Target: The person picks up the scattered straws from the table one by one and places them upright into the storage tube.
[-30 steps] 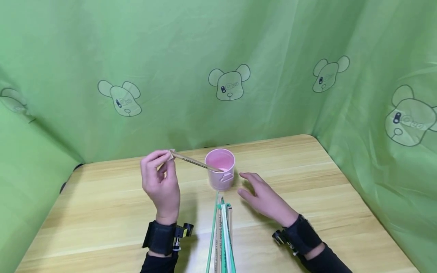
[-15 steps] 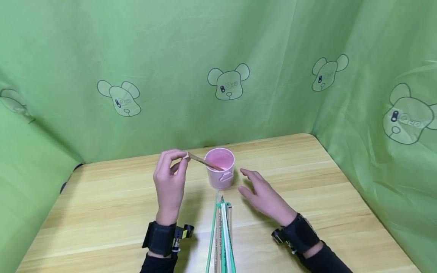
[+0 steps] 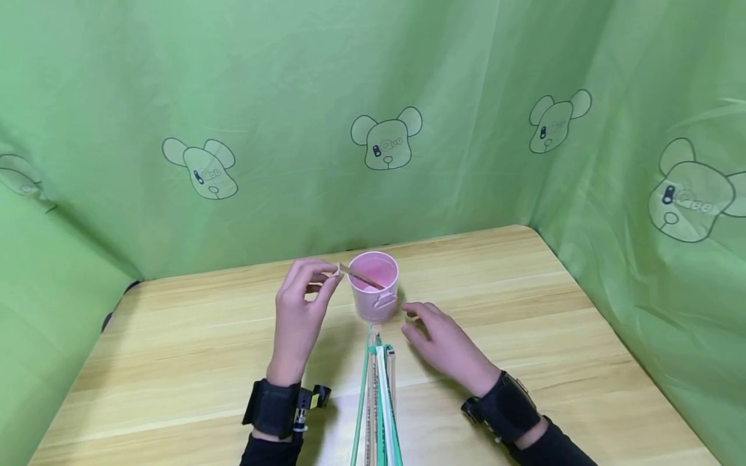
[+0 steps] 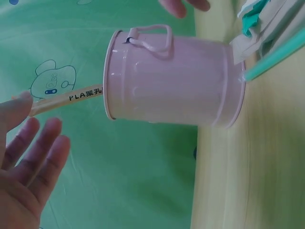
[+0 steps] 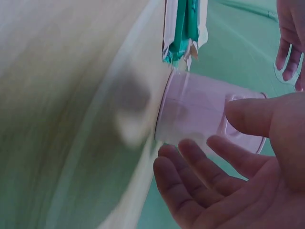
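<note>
My left hand pinches the upper end of a paper-wrapped straw between thumb and fingertips. The straw slants down to the right, its lower part inside a small pink bucket. In the left wrist view, printed lettering reading "PLA" shows on the brown wrapper, and the bucket wall hides the far end. My right hand hovers just right of the bucket, fingers loosely bent and holding nothing. The right wrist view has its thumb and fingers in front of the bucket; contact cannot be told.
Several wrapped and green straws lie in a bunch in front of the bucket, pointing toward the person. The wooden table ends at a green curtain behind and at the sides.
My left hand has moved right toward the bucket, bringing the straw further inside it. My right hand has shifted slightly, its fingers bending a little more.
</note>
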A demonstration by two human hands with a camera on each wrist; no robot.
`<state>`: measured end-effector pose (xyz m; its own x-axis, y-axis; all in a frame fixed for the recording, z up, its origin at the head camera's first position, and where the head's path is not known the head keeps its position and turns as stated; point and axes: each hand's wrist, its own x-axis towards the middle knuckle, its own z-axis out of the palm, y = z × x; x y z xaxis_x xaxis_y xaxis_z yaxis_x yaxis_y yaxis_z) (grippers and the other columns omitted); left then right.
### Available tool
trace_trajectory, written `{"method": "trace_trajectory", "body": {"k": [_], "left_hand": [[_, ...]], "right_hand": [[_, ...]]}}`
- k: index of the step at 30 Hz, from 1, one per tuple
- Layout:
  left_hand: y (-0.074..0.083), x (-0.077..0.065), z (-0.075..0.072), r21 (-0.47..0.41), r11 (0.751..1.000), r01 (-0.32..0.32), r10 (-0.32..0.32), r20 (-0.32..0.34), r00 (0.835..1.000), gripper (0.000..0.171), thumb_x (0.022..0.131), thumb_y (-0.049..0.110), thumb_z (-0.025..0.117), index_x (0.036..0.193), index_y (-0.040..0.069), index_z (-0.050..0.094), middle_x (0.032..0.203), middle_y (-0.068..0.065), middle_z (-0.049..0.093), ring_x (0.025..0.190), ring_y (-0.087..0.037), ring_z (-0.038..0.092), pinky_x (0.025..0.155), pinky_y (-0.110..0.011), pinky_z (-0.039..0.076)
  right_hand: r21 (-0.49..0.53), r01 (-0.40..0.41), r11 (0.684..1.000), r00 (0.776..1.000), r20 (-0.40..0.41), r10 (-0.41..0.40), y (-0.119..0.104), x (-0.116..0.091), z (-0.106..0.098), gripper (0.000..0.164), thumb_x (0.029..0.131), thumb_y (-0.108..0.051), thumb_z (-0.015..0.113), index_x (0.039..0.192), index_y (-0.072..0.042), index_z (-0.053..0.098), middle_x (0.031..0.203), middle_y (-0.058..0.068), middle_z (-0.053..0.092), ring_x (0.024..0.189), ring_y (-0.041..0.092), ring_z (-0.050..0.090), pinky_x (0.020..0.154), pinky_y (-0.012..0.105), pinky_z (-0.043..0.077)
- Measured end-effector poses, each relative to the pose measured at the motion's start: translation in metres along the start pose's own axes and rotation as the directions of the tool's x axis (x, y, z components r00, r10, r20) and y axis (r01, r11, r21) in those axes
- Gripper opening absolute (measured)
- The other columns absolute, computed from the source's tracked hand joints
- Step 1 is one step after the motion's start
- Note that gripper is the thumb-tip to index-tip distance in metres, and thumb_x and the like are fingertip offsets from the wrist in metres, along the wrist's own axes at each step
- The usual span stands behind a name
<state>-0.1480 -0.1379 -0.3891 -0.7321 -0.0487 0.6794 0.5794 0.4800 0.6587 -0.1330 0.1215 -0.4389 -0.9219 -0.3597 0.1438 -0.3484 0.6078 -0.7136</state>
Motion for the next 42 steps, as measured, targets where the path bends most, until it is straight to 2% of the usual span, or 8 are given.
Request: {"method": "trace_trajectory", "body": {"k": [9, 13, 16, 20, 23, 28, 34, 42], "left_hand": [[-0.003, -0.001, -0.012, -0.015, 0.998, 0.056, -0.055, 0.027, 0.998, 0.038, 0.093, 0.014, 0.083, 0.129, 0.012, 0.07, 0.114, -0.002, 0.071, 0.089, -0.016, 0.07, 0.076, -0.026, 0.058], [-0.006, 0.0, -0.021, -0.031, 0.998, 0.053, -0.053, 0.023, 0.998, 0.026, 0.108, 0.021, 0.065, 0.13, 0.008, 0.069, 0.108, -0.006, 0.073, 0.079, -0.019, 0.07, 0.069, -0.022, 0.055], [-0.009, 0.0, -0.026, -0.03, 0.999, 0.046, -0.046, 0.009, 0.999, 0.032, 0.116, 0.024, 0.047, 0.125, 0.005, 0.071, 0.101, -0.007, 0.073, 0.074, -0.021, 0.069, 0.064, -0.022, 0.054], [-0.01, 0.001, -0.026, -0.01, 0.993, 0.121, -0.121, 0.008, 0.993, 0.039, 0.118, 0.024, 0.042, 0.113, 0.003, 0.074, 0.091, -0.005, 0.072, 0.07, -0.021, 0.068, 0.061, -0.028, 0.055], [-0.011, 0.001, -0.026, 0.016, 0.973, 0.23, -0.231, 0.052, 0.972, 0.044, 0.118, 0.033, 0.041, 0.11, 0.004, 0.074, 0.087, -0.005, 0.072, 0.068, -0.021, 0.067, 0.059, -0.03, 0.055], [-0.014, -0.002, -0.022, 0.108, 0.924, 0.367, -0.38, 0.159, 0.911, 0.051, 0.115, 0.047, 0.042, 0.108, 0.009, 0.075, 0.087, -0.006, 0.072, 0.068, -0.021, 0.067, 0.064, -0.035, 0.055], [-0.012, -0.004, -0.018, 0.153, 0.896, 0.417, -0.443, 0.238, 0.864, 0.046, 0.114, 0.044, 0.047, 0.107, 0.008, 0.075, 0.089, -0.008, 0.072, 0.071, -0.021, 0.069, 0.07, -0.039, 0.057], [-0.011, -0.008, -0.013, 0.204, 0.873, 0.443, -0.488, 0.366, 0.792, 0.031, 0.114, 0.031, 0.054, 0.105, 0.008, 0.073, 0.089, -0.01, 0.071, 0.074, -0.021, 0.067, 0.073, -0.039, 0.055]], "right_hand": [[-0.015, 0.028, 0.999, 0.999, 0.026, -0.028, -0.007, -0.001, 0.014, 0.031, 0.103, -0.017, 0.072, 0.13, -0.003, 0.069, 0.096, -0.009, 0.064, 0.088, 0.008, 0.063, 0.082, 0.033, 0.058], [0.02, -0.001, 1.0, 0.998, 0.059, 0.0, -0.011, -0.003, 0.018, 0.026, 0.102, -0.022, 0.074, 0.122, -0.005, 0.069, 0.088, -0.01, 0.062, 0.078, 0.007, 0.059, 0.073, 0.029, 0.055], [0.035, -0.023, 0.999, 0.996, 0.085, 0.02, -0.013, -0.005, 0.02, 0.024, 0.101, -0.029, 0.075, 0.114, -0.009, 0.069, 0.083, -0.01, 0.062, 0.073, 0.007, 0.058, 0.07, 0.029, 0.052], [0.02, -0.029, 0.999, 0.994, 0.109, 0.027, -0.013, -0.007, 0.026, 0.026, 0.099, -0.037, 0.078, 0.105, -0.014, 0.068, 0.078, -0.011, 0.06, 0.068, 0.006, 0.054, 0.065, 0.029, 0.048], [0.014, -0.027, 1.0, 0.991, 0.135, 0.025, -0.014, -0.009, 0.029, 0.028, 0.097, -0.039, 0.081, 0.104, -0.015, 0.067, 0.077, -0.011, 0.059, 0.066, 0.006, 0.053, 0.063, 0.028, 0.046], [0.023, -0.006, 1.0, 0.986, 0.168, 0.002, -0.017, -0.01, 0.032, 0.031, 0.095, -0.03, 0.083, 0.112, -0.01, 0.066, 0.078, -0.01, 0.06, 0.065, 0.005, 0.053, 0.061, 0.027, 0.045], [0.002, 0.011, 1.0, 0.985, 0.169, -0.011, -0.021, -0.011, 0.032, 0.038, 0.095, -0.02, 0.081, 0.126, -0.005, 0.064, 0.078, -0.012, 0.061, 0.064, 0.004, 0.053, 0.06, 0.027, 0.045], [0.009, 0.002, 1.0, 0.986, 0.168, -0.003, -0.022, -0.011, 0.036, 0.043, 0.093, -0.021, 0.084, 0.127, -0.004, 0.063, 0.079, -0.012, 0.062, 0.066, 0.003, 0.055, 0.063, 0.028, 0.047]]}}
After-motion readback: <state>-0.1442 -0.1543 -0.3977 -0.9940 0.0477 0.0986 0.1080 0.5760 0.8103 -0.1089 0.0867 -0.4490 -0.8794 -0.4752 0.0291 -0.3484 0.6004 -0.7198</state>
